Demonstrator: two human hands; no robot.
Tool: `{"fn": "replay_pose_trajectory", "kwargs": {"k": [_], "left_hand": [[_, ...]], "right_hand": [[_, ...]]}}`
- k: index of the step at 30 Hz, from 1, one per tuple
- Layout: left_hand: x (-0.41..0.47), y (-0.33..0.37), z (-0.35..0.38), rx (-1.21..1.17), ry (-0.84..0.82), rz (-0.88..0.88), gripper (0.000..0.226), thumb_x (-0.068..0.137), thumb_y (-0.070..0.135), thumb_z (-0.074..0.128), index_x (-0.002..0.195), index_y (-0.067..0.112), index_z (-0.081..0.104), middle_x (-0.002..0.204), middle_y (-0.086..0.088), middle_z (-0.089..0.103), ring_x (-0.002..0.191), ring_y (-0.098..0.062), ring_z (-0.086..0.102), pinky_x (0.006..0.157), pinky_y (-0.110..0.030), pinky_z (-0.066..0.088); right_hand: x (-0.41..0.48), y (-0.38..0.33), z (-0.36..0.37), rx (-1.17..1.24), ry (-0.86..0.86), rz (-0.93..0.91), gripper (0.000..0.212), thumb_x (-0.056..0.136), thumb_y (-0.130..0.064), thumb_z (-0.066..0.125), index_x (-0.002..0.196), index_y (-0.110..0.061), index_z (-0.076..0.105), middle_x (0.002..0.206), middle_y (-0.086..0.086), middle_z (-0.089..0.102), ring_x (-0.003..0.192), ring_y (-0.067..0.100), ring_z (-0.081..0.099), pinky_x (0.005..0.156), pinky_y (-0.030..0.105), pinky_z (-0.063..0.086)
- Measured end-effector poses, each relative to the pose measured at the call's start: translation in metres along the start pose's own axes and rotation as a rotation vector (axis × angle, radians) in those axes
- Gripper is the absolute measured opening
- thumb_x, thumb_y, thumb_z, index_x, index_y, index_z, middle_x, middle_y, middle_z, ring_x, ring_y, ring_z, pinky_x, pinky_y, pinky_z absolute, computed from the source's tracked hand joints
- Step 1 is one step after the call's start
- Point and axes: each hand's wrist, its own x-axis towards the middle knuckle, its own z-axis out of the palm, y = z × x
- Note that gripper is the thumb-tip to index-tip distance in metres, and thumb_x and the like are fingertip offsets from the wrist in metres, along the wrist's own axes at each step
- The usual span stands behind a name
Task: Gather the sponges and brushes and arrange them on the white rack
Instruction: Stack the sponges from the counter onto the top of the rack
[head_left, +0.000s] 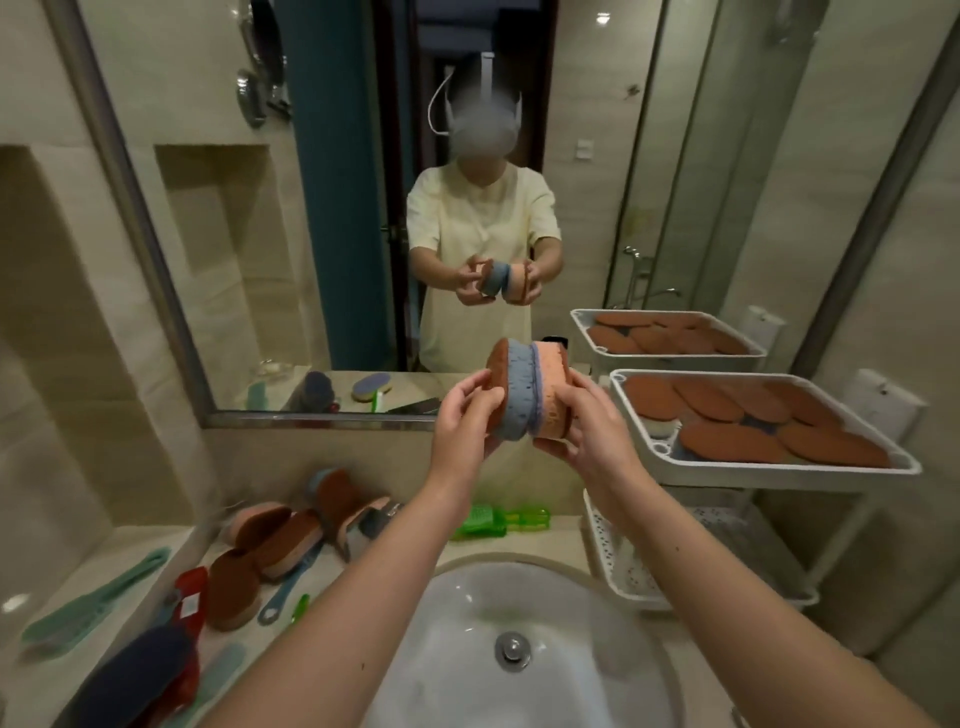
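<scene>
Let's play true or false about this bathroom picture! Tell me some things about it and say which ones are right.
1. The left hand and right hand grip two sponges pressed together above the sink. True.
2. The white rack's top tray holds nothing. False: brown-faced sponges lie in it.
3. A pile of sponges lies on the counter left of the sink. True.
4. The brush behind the sink is red. False: it is a green brush.
</scene>
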Motion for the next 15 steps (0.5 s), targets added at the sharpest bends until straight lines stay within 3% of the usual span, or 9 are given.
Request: {"fn": "replay_pose_trajectory", "kwargs": {"k": [4,8,12,15], "left_hand": [[0.0,-0.004,0.038,0.01,-0.144,0.059,0.052,0.072,0.024,0.071,0.121,0.035,0.057,0.123,0.0,0.065,0.11,-0.016,0.065,0.089,-0.033,0.055],[0.003,-0.012,0.079,0.117,-0.155,0.143,0.06,0.077,0.008,0.071,0.126,0.037,0.053,0.129,0.0,0.06,0.117,-0.016,0.06,0.098,-0.039,0.051],[0.004,-0.022,0.114,0.154,-0.127,0.199,0.052,0.079,0.004,0.072,0.118,0.034,0.056,0.122,0.003,0.062,0.107,-0.006,0.062,0.084,-0.021,0.054],[0.008,-0.029,0.138,0.171,-0.06,0.192,0.045,0.077,0.002,0.072,0.114,0.025,0.057,0.114,0.004,0.063,0.099,-0.006,0.063,0.069,-0.013,0.052]], "right_hand": [[0.011,-0.023,-0.041,0.008,0.032,-0.064,0.016,0.094,-0.026,0.06,0.108,-0.032,0.061,0.115,0.006,0.069,0.101,0.023,0.068,0.067,0.035,0.056],[0.02,-0.039,-0.082,-0.027,0.046,-0.119,0.025,0.09,-0.024,0.065,0.113,-0.03,0.06,0.121,0.007,0.066,0.105,0.023,0.067,0.082,0.041,0.059],[0.029,-0.05,-0.122,-0.098,0.065,-0.153,0.041,0.085,-0.019,0.068,0.125,-0.025,0.059,0.12,0.003,0.066,0.108,0.024,0.065,0.093,0.051,0.054],[0.036,-0.056,-0.15,-0.129,0.064,-0.141,0.05,0.084,-0.017,0.069,0.132,-0.025,0.057,0.123,0.002,0.066,0.105,0.019,0.066,0.081,0.037,0.058]]}}
